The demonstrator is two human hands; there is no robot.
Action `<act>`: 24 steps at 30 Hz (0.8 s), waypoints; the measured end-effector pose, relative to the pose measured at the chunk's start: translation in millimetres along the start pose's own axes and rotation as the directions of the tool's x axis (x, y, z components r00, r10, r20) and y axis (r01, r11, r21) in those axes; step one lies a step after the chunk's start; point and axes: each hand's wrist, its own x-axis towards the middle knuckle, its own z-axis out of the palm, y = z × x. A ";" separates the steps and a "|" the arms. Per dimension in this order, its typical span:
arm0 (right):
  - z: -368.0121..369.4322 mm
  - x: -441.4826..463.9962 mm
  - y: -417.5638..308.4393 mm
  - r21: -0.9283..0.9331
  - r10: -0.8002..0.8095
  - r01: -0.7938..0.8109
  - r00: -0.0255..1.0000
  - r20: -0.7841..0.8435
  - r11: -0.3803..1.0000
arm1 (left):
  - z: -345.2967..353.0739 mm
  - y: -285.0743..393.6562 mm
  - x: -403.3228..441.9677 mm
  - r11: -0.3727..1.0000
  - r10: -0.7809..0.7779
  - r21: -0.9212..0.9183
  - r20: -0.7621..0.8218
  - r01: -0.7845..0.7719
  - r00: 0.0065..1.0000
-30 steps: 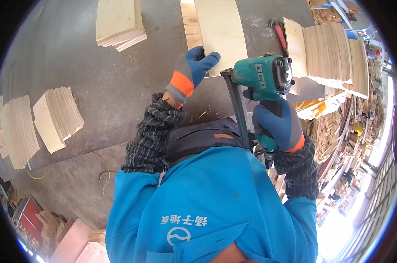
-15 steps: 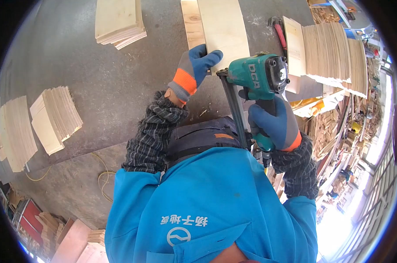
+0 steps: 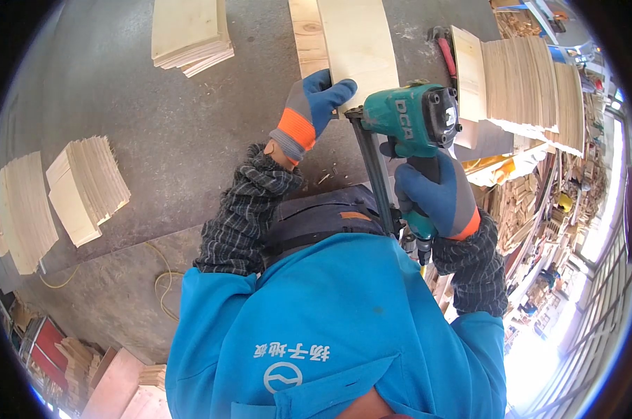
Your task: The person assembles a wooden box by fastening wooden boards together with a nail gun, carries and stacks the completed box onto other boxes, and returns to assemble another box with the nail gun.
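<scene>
My left hand (image 3: 314, 108), in a blue-grey glove with an orange cuff, grips the near left corner of a pale plywood board (image 3: 361, 49), thumb on top. Under the board's left side, a narrower knotty wood strip (image 3: 307, 35) shows. My right hand (image 3: 438, 194), gloved alike, is wrapped around the handle of a green nail gun (image 3: 399, 120). The gun's nose is at the board's near edge, just right of my left fingers; exact contact is hard to make out. Its long dark magazine (image 3: 373, 171) slants back toward my waist.
Plywood stacks stand at the upper left (image 3: 189, 31), at the left (image 3: 89, 188) and at the right (image 3: 518, 80). A red-handled hammer (image 3: 446, 56) lies beside the right stack. A yellow hose (image 3: 164, 283) trails at lower left. Wood scraps (image 3: 515, 202) fill the right side.
Very little differs. The pale board and my left hand sit slightly further right; the nail gun and my right hand keep their place.
</scene>
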 end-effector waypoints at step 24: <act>-13.1 -9.5 6.6 0.058 0.015 -0.012 0.999 -0.047 0.998 | -0.2 -5.2 1.6 0.999 -0.027 -0.020 -0.025 0.027 0.999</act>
